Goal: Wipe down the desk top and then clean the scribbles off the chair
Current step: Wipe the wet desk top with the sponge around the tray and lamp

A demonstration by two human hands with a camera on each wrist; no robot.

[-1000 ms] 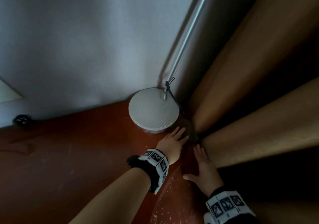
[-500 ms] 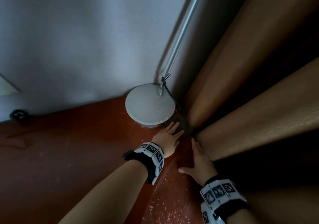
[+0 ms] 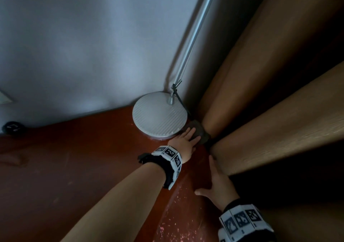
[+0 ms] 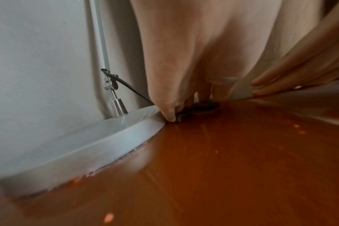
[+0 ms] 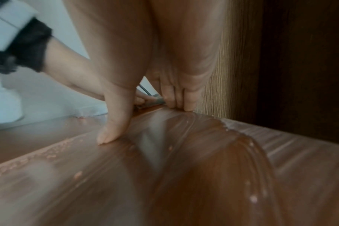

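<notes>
Trouble is likeliest at the lamp base (image 3: pixel 159 114) — the cloth (image 3: pixel 200 132), pressed flat-fingered by the left hand (image 3: pixel 183 144) toward one o'clock, could snag its cord (image 4: pixel 130 89); the right hand (image 3: pixel 216 183) is splayed, grasping nothing, on the desk (image 3: pixel 74 167).

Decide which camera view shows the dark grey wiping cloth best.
The head view: the dark grey wiping cloth lies under the left hand beside the white round lamp base. Both wrist views show only a scrap past fingers.
</notes>
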